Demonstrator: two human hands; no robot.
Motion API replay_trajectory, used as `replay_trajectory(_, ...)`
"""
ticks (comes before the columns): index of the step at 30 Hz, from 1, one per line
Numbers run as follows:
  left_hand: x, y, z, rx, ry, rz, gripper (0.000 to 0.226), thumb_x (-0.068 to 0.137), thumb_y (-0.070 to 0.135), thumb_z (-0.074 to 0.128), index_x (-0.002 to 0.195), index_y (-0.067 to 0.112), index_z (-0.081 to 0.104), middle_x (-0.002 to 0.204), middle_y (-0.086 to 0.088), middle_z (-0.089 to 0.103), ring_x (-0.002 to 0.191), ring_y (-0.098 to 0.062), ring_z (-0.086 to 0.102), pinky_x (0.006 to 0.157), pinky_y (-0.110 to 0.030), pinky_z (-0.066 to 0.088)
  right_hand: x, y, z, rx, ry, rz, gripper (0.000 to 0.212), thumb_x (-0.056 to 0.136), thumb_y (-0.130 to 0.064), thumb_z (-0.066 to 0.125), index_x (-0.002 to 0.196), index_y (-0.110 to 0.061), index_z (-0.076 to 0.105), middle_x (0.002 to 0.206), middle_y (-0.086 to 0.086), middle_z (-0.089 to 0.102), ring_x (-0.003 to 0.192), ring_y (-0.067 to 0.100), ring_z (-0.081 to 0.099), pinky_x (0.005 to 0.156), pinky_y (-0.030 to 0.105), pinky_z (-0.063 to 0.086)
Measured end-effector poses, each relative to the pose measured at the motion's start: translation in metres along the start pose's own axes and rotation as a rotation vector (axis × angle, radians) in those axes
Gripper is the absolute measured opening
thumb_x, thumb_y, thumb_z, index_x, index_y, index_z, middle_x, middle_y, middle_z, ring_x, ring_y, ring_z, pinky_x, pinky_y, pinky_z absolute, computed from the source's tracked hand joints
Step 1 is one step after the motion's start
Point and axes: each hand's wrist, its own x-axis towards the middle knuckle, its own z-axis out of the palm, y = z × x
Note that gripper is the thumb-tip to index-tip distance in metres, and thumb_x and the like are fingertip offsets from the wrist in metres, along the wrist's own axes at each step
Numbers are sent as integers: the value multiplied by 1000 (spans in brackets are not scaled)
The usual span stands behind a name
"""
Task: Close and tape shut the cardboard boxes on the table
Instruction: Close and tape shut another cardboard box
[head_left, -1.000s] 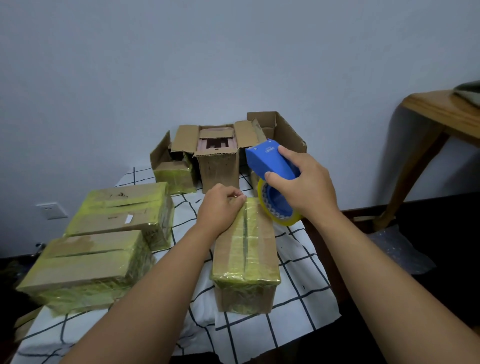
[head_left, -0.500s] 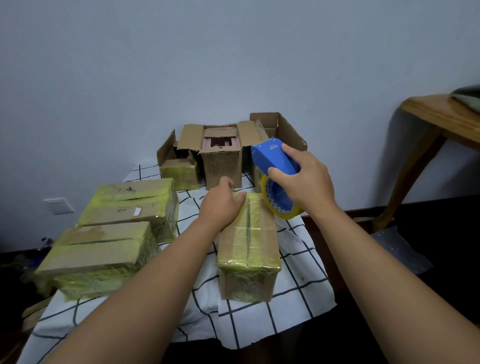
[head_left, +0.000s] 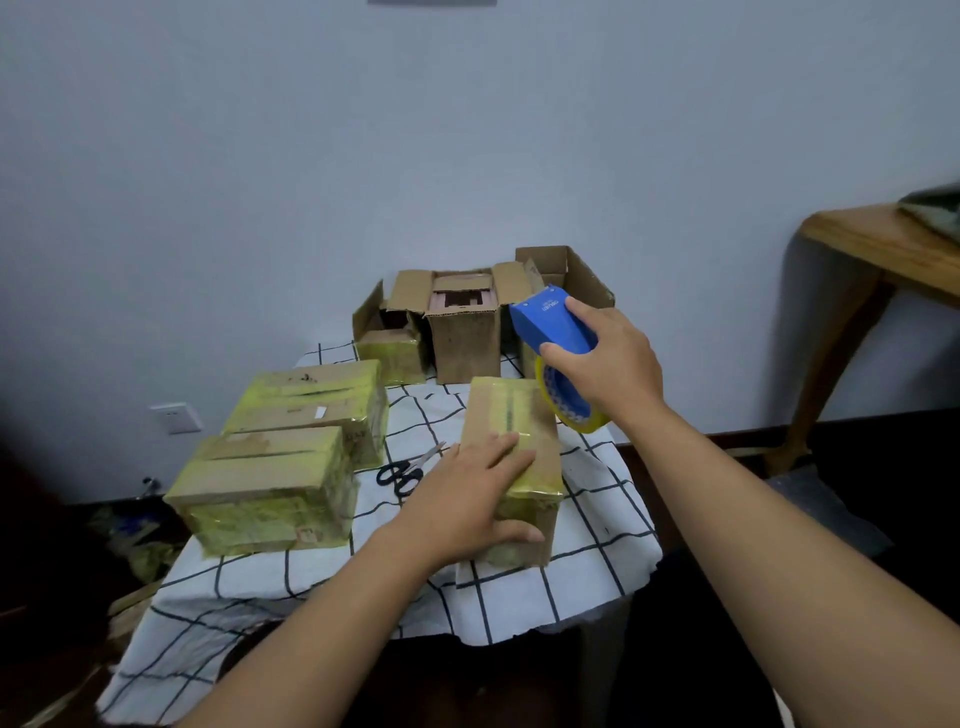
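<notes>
Our left hand lies flat, fingers spread, on the near end of the taped box, thumb against its front face. That box, sealed in yellowish tape, sits on the checked worktop. Beyond its far end, our right hand grips the blue tape dispenser.

small white logo on blue tape dispenser, unreadable.

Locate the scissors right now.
Head view: the scissors lie on the checked cloth, between the near taped box and the left hand.
</notes>
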Motion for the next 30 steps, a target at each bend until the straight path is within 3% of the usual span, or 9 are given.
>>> replay_trajectory(4,-4,-3,5,5,38,-24,69,96,42,58,155,29,23,164,5,14,151,-16,11,114,-41,33,-9,-7,-5,2,-5,-22,65,84,-46,69,144,-37,48,127,-10,54,110,14,54,85,33,44)
replay_trajectory(8,-4,-7,-6,-24,125,-52,61,100,37,53,154,27,28,163,6,21,150,-15,15,110,-38,38,-8,-19,-10,31,16,-55,65,83,-45,70,144,-37,49,120,-13,54,104,10,51,82,31,42)
replay_trajectory(14,3,-34,-54,-15,307,-127,60,99,37,52,154,28,29,162,8,23,149,-13,17,112,-41,37,5,-41,-15,106,81,-90,64,81,-47,71,141,-38,51,118,-13,54,112,13,54,91,39,50)
replay_trajectory(16,6,-50,-77,6,368,-170,61,99,38,52,154,30,28,161,9,23,149,-13,19,114,-43,35,13,-50,-15,141,105,-109,63,82,-45,72,140,-36,52,121,-12,56,111,12,55,92,39,51)
replay_trajectory(20,14,-95,-117,55,460,-260,59,98,36,55,152,30,32,160,6,28,147,-18,25,120,-52,17,33,-71,-2,180,105,-142,63,80,-47,73,139,-38,52,117,-16,54,110,9,55,96,38,50)
replay_trajectory(24,20,-152,-143,109,557,-307,56,93,29,64,145,23,45,152,2,43,139,-24,38,113,-44,29,52,-93,28,226,49,-152,64,81,-45,74,141,-36,52,119,-14,55,109,8,54,90,26,48)
replay_trajectory(28,26,-206,-151,166,555,-399,55,95,31,62,146,25,43,153,4,41,140,-23,34,109,-41,26,70,-118,71,295,-11,-183,65,80,-43,76,141,-35,53,121,-14,54,112,10,55,96,40,52)
replay_trajectory(30,29,-231,-151,175,553,-433,55,96,32,60,147,25,41,154,4,40,141,-23,32,110,-42,25,81,-129,93,308,-41,-185,65,81,-42,76,141,-35,53,122,-14,54,111,9,54,97,38,51)
